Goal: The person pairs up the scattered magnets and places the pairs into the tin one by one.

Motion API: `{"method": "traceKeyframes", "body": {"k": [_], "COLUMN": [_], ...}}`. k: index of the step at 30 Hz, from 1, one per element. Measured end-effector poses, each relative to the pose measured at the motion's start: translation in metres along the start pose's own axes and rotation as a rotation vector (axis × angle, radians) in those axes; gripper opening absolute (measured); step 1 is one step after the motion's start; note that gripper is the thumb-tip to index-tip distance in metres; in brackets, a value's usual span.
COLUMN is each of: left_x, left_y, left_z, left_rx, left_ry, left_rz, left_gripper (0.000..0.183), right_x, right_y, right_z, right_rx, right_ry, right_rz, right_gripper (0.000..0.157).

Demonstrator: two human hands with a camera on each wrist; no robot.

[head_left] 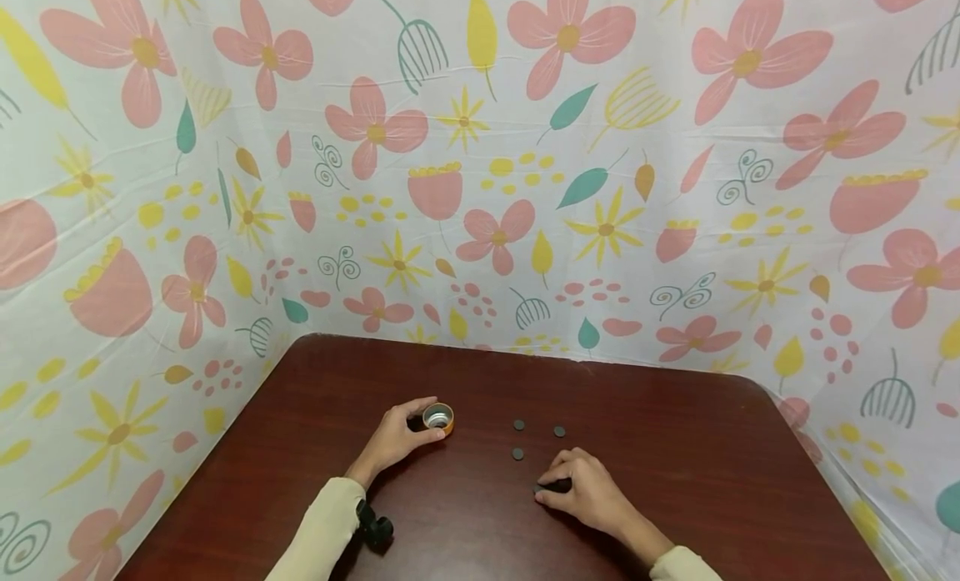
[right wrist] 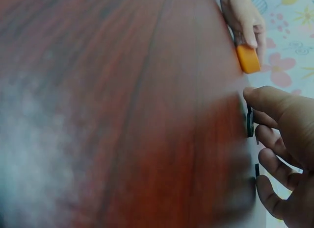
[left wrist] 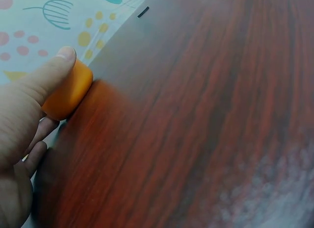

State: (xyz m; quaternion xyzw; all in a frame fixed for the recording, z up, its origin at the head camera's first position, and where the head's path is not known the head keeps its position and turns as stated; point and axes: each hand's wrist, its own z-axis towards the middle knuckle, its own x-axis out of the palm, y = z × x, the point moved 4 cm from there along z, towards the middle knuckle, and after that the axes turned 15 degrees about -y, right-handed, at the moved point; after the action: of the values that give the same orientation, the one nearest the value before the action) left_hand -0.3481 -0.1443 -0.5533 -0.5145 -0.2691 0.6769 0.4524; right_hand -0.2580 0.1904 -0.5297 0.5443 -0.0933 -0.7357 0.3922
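Note:
My left hand (head_left: pixel 392 441) grips a small round orange cup (head_left: pixel 448 428) with a silvery inside, thumb on the near side and fingers behind. Its open top faces up, and in the left wrist view the orange wall (left wrist: pixel 78 93) sits low at the table surface. To the right, my right hand (head_left: pixel 592 491) pinches a small dark grey disc (head_left: pixel 537 488) between thumb and fingertips, close over the table. Three similar discs lie flat beyond that hand: one at the back left (head_left: pixel 519 425), one at the right (head_left: pixel 559 432) and one nearer (head_left: pixel 517 454).
The dark reddish-brown wooden table (head_left: pixel 465 514) has rounded far corners. A floral cloth (head_left: pixel 480 189) hangs behind it and along both sides. A black device (head_left: pixel 375 527) is strapped at the left wrist.

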Motion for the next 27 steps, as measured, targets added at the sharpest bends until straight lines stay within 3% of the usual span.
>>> {"method": "traceKeyframes", "body": {"k": [27], "left_x": [0.000], "left_y": [-0.001], "left_z": [0.000], "left_rx": [-0.013], "left_ry": [-0.011], "left_rz": [0.007], "left_gripper": [0.073], "right_x": [-0.021], "right_y": [0.007], "right_z": [0.003], "right_rx": [-0.032], "right_ry": [-0.032], "right_rz": [-0.085], "right_gripper": [0.008]}}
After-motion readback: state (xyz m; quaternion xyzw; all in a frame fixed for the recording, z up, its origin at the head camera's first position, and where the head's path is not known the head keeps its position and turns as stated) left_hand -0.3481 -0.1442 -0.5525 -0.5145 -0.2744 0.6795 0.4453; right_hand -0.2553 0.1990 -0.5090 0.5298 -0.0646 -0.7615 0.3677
